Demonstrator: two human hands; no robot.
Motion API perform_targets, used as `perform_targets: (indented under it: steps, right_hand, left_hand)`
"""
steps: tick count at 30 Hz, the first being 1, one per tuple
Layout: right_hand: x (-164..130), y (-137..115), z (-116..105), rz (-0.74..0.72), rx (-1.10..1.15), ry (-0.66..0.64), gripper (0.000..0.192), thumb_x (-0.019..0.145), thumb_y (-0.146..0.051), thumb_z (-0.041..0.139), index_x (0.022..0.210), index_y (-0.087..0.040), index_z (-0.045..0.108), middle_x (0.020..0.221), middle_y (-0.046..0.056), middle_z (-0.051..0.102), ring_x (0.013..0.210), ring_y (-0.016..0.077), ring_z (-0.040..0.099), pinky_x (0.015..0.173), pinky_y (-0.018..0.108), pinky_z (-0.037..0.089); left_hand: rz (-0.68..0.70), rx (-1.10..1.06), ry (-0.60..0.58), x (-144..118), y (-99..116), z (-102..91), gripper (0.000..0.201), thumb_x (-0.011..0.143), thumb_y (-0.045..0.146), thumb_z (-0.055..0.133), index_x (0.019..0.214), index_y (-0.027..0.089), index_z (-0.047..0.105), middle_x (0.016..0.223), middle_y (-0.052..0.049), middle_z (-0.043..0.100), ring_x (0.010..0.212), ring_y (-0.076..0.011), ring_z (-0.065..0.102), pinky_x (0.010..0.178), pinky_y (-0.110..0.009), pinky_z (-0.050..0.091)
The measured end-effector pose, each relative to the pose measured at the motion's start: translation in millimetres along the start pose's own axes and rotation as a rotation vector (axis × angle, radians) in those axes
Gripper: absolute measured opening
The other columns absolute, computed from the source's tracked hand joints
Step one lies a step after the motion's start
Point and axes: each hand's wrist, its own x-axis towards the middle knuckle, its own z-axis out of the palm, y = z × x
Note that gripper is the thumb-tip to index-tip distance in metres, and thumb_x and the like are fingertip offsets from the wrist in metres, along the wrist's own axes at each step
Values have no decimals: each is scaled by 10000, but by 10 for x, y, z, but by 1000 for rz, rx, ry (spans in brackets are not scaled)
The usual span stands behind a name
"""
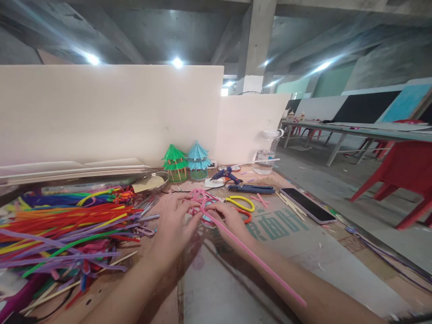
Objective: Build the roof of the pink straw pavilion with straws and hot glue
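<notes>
Nearest to us, a long pink pipe cleaner point(256, 261) runs up along our right forearm toward the middle of the cardboard-covered table point(337, 252). Our right hand point(229, 220) has its fingers curled down over that strand, pinching it where it meets a small pink pipe-cleaner frame point(199, 198). Our left hand point(173, 220) lies beside it, fingers loosely bent with the tips closed on the frame's left edge. Left of the hands sprawls a heap of coloured pipe cleaners point(67, 229). Just past the frame lie yellow-handled scissors point(240, 203), with a phone point(308, 205) to their right. Farther back we see a blue glue gun point(225, 173), two paper pavilions, green point(174, 163) and blue point(198, 161), and a clear jar point(267, 152).
</notes>
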Motion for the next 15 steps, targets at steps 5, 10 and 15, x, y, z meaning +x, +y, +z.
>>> perform_targets:
  steps: [5,10,15]
  right_hand:
    - [2,-11,18,-2,13,27,238,877,-293,511,868,-216,736,863,59,752,818,206,675,780,322,527]
    - [-28,-48,27,-30,11,5,247,877,-278,502,886,-224,743,895,62,753,841,209,679,760,314,529]
    - [-28,-80,9,15,25,11,219,863,-276,517,844,-219,727,868,63,741,834,217,671,786,329,523]
  left_hand:
    - [-43,-28,-12,-1,39,-23,55,871,221,655,914,249,635,1061,-51,607,1037,-247,584,896,-431,501]
    - [-44,-11,-11,-23,43,-15,120,850,189,667,952,245,638,1053,-45,621,1017,-240,596,874,-407,511]
    - [-47,-9,5,-27,62,-33,132,855,232,679,972,239,618,1050,-48,617,1014,-240,596,871,-404,508]
